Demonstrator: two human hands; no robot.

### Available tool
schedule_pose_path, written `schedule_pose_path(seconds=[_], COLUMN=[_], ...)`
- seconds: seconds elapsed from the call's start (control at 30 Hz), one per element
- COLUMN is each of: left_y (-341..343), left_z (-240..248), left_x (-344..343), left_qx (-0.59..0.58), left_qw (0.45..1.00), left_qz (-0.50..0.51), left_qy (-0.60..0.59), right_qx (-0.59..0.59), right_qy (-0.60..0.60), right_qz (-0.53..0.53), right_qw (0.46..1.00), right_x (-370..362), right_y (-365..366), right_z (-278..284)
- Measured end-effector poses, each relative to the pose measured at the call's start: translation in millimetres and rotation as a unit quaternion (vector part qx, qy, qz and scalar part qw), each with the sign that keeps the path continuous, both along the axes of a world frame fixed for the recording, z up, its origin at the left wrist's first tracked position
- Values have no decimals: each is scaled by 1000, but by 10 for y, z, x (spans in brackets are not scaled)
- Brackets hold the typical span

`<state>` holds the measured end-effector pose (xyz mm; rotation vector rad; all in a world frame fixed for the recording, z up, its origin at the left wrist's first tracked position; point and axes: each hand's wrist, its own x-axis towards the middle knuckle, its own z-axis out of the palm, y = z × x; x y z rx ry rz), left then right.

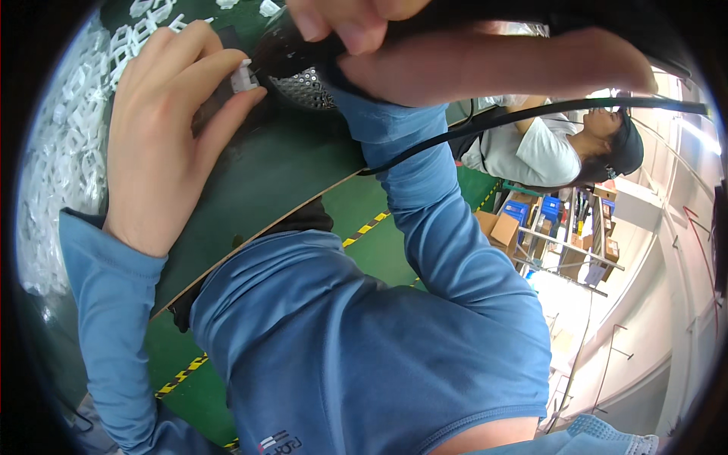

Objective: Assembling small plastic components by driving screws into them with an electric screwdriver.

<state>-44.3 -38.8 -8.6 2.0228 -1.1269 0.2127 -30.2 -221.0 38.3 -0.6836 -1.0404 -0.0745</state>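
At the left end of the dark green table [280,163], I see a heap of white plastic parts [64,152]. Over the table, my left hand [163,121] pinches a small white piece [244,78] between thumb and fingertips. Next, my right hand [447,68] closes around a dark tool [292,51] above the table, near a perforated metal dish [307,91]. Right of the table, I see a co-worker [535,155].

A small white plastic piece [245,79] is pinched in the left hand [163,121]
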Motion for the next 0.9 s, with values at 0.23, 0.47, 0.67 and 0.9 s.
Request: schedule_pose_path(seconds=[0.23, 0.47, 0.67, 0.9], left_y=[-26, -3, 22, 40], left_z=[-62, 11, -36, -40], left_x=[24, -11, 32, 32], left_qx=[-93, -51, -48, -46], left_qw=[994, 999, 999, 999], left_qz=[-2, 8, -19, -13], left_qy=[-55, 0, -8, 13], right_qx=[-311, -55, -59, -47], right_qy=[240, 64, 165, 208], right_qz=[18, -234, -235, -236], right_qw=[919, 968, 956, 948], right_x=[55, -220, -224, -194], right_y=[-581, -575, -470, -438], right_z=[592, 189, 194, 50])
